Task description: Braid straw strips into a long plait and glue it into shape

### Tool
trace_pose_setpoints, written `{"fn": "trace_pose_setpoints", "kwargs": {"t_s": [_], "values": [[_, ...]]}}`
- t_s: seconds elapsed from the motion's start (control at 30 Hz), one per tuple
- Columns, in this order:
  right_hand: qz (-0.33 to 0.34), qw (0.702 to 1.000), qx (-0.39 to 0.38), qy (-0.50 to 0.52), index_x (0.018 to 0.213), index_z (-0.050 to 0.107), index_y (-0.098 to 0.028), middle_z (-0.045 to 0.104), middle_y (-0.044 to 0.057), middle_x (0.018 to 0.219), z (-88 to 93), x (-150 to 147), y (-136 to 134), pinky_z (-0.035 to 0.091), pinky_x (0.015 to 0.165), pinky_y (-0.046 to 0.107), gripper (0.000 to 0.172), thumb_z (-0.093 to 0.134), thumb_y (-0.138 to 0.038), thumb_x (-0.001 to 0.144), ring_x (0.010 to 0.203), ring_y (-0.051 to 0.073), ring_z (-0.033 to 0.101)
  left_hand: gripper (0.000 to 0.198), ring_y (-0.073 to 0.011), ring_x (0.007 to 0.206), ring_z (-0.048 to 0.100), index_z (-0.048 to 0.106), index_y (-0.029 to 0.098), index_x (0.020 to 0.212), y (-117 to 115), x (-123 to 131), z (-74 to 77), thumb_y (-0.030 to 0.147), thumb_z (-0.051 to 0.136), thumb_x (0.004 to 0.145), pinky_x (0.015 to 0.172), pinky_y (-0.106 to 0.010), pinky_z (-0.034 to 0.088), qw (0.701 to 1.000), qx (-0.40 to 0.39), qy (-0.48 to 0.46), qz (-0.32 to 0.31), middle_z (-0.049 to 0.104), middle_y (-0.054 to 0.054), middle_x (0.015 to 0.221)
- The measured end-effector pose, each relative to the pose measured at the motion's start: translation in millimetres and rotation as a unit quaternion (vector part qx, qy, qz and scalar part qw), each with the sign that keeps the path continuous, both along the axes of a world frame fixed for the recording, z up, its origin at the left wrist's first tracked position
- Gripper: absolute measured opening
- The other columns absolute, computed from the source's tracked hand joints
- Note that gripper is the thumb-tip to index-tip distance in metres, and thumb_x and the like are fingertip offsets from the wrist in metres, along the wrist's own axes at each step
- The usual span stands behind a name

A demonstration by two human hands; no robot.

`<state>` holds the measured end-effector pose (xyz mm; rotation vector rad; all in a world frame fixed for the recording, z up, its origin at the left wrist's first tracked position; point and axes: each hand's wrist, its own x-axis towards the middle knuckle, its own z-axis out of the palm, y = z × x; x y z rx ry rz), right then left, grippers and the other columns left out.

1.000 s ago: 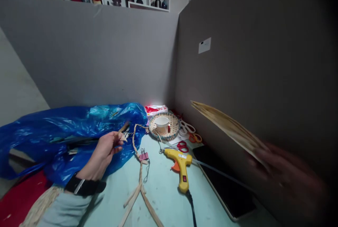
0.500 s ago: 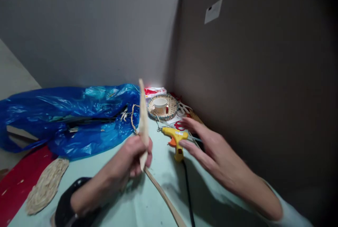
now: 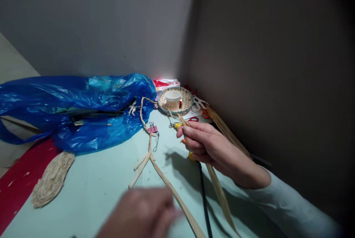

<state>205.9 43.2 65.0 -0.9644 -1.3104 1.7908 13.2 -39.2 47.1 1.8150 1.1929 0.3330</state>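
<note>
My right hand (image 3: 208,142) pinches a flat, pale dried-fibre strip (image 3: 219,190); its short end pokes out past my fingertips and its long end trails below the hand. Under that hand is a yellow glue gun (image 3: 177,125), mostly covered. My left hand (image 3: 138,214) is at the bottom middle, smeared by motion, so its fingers are unclear. Between the hands lies a thin braided cord (image 3: 142,114), splitting into loose strands, one a long strip (image 3: 177,197) running toward me. A pink binder clip (image 3: 152,129) sits at the braid.
A blue plastic bag (image 3: 105,134) spreads along the back left. A coiled braided piece (image 3: 54,179) lies beside red material (image 3: 30,167). At the back, a woven tray (image 3: 188,101) holds a paper cup (image 3: 173,101). Scissors (image 3: 198,104) and more strips (image 3: 227,131) lie along the right wall.
My right hand was open above the glue gun and now grips a long strip. My left hand has dropped toward me, leaving the braid on the table. The view has shifted slightly.
</note>
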Motion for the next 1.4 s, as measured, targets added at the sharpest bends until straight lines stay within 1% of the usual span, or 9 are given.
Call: {"fn": "trace_pose_setpoints", "kwargs": {"t_s": [0.07, 0.13, 0.27, 0.47, 0.63, 0.87, 1.07, 1.2, 1.4], "values": [[0.029, 0.997, 0.027, -0.070, 0.088, 0.052, -0.019, 0.034, -0.008, 0.060, -7.4, -1, 8, 0.016, 0.042, 0.019, 0.019, 0.044, -0.033, 0.098, 0.046, 0.006, 0.020, 0.030, -0.0229, 0.077, 0.062, 0.063, 0.021, 0.083, 26, -18, 1.1, 0.041, 0.043, 0.095, 0.073, -0.037, 0.043, 0.974, 0.124, 0.107, 0.158, 0.069, -0.004, 0.081], [0.053, 0.977, 0.106, -0.176, 0.083, 0.054, -0.017, 0.046, -0.004, 0.066, -18.3, -7, 13, 0.025, 0.047, 0.021, 0.023, 0.046, -0.033, 0.097, 0.051, 0.008, 0.034, 0.026, -0.0253, 0.083, 0.061, 0.063, 0.021, 0.091, 51, -31, -3.3, 0.042, 0.047, 0.092, 0.076, -0.037, 0.040, 0.952, 0.177, 0.150, 0.201, 0.069, -0.005, 0.091], [0.069, 0.906, 0.243, -0.341, 0.081, 0.057, -0.015, 0.059, 0.004, 0.081, -38.3, -26, 12, 0.035, 0.066, 0.028, 0.023, 0.052, -0.034, 0.094, 0.078, 0.017, 0.051, 0.023, -0.0255, 0.083, 0.059, 0.061, 0.019, 0.097, 75, -39, -21.3, 0.038, 0.053, 0.088, 0.073, -0.036, 0.038, 0.968, 0.120, 0.149, 0.161, 0.065, -0.005, 0.087], [0.075, 0.877, 0.253, -0.402, 0.090, 0.059, -0.016, 0.062, 0.007, 0.089, -48.6, -45, 3, 0.035, 0.068, 0.028, 0.021, 0.057, -0.037, 0.091, 0.087, 0.021, 0.054, 0.015, -0.0185, 0.064, 0.051, 0.057, 0.020, 0.080, 80, -33, -32.9, 0.034, 0.054, 0.084, 0.062, -0.030, 0.035, 0.980, 0.055, 0.101, 0.164, 0.054, 0.003, 0.066], [0.075, 0.892, 0.245, -0.372, 0.076, 0.058, -0.015, 0.059, 0.003, 0.074, -53.8, -46, 8, 0.030, 0.061, 0.026, 0.022, 0.053, -0.030, 0.092, 0.074, 0.016, 0.051, 0.022, -0.0136, 0.062, 0.046, 0.059, 0.017, 0.076, 81, -34, -33.6, 0.038, 0.064, 0.079, 0.057, -0.025, 0.035, 0.970, -0.086, -0.083, 0.211, 0.053, 0.004, 0.066], [0.109, 0.958, 0.144, -0.223, 0.081, 0.066, -0.015, 0.067, 0.003, 0.079, -61.8, -37, 21, 0.036, 0.063, 0.024, 0.020, 0.053, -0.027, 0.091, 0.073, 0.014, 0.057, 0.028, -0.0096, 0.060, 0.058, 0.063, 0.017, 0.080, 80, -31, -43.1, 0.036, 0.081, 0.070, 0.055, -0.017, 0.042, 0.886, -0.235, -0.285, 0.280, 0.065, 0.001, 0.065], [0.110, 0.961, 0.101, -0.234, 0.079, 0.061, -0.018, 0.060, -0.001, 0.073, -65.2, -36, 16, 0.033, 0.056, 0.022, 0.022, 0.053, -0.034, 0.092, 0.065, 0.011, 0.050, 0.034, -0.0146, 0.068, 0.069, 0.069, 0.017, 0.086, 81, -30, -44.1, 0.027, 0.088, 0.061, 0.053, -0.015, 0.046, 0.845, -0.292, -0.296, 0.337, 0.073, -0.004, 0.070], [0.092, 0.964, 0.065, -0.239, 0.076, 0.054, -0.019, 0.052, -0.003, 0.069, -61.9, -40, 14, 0.030, 0.051, 0.022, 0.033, 0.054, -0.048, 0.091, 0.062, 0.010, 0.043, 0.031, -0.0089, 0.053, 0.061, 0.070, 0.017, 0.085, 79, -25, -38.9, 0.029, 0.086, 0.062, 0.040, -0.012, 0.034, 0.857, -0.257, -0.258, 0.364, 0.071, 0.000, 0.066], [0.071, 0.951, 0.128, -0.272, 0.065, 0.045, -0.019, 0.044, -0.005, 0.058, -61.0, -43, 19, 0.027, 0.050, 0.025, 0.031, 0.050, -0.031, 0.093, 0.056, 0.009, 0.038, 0.026, -0.0179, 0.073, 0.066, 0.070, 0.019, 0.080, 79, -23, -37.0, 0.034, 0.083, 0.063, 0.056, -0.021, 0.045, 0.879, -0.213, -0.214, 0.369, 0.074, -0.002, 0.079]]}}
